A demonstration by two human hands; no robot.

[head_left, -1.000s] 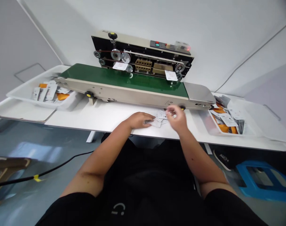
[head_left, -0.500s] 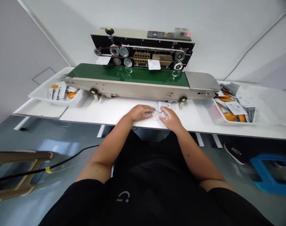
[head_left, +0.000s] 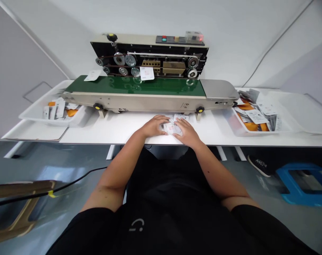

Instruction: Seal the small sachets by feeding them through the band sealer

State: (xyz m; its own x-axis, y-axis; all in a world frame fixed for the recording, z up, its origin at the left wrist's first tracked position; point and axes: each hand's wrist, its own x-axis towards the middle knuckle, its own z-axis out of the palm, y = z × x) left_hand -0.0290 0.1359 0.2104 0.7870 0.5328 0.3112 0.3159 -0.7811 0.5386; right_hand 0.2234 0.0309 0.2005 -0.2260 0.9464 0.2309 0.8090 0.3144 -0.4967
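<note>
My left hand (head_left: pixel 153 126) and my right hand (head_left: pixel 187 132) rest close together on the white table (head_left: pixel 124 129), both on a small pile of white packets (head_left: pixel 172 126) in front of a band sealer (head_left: pixel 150 67). Fingers of both hands press or pinch the packets; which one each grips is unclear. A white packet (head_left: pixel 147 73) rides the green conveyor belt (head_left: pixel 139 86) under the sealing head. Another packet (head_left: pixel 92 75) lies at the belt's left end.
A white tray (head_left: pixel 39 115) with sealed packets sits at the left under the belt's end. A second tray (head_left: pixel 259 118) full of orange and white packets stands at the right. A blue stool (head_left: pixel 301 182), a shoe and a black cable lie on the floor.
My right hand came down from near the sealer's front edge onto the packet pile beside my left hand. The two packets on the belt travelled leftward.
</note>
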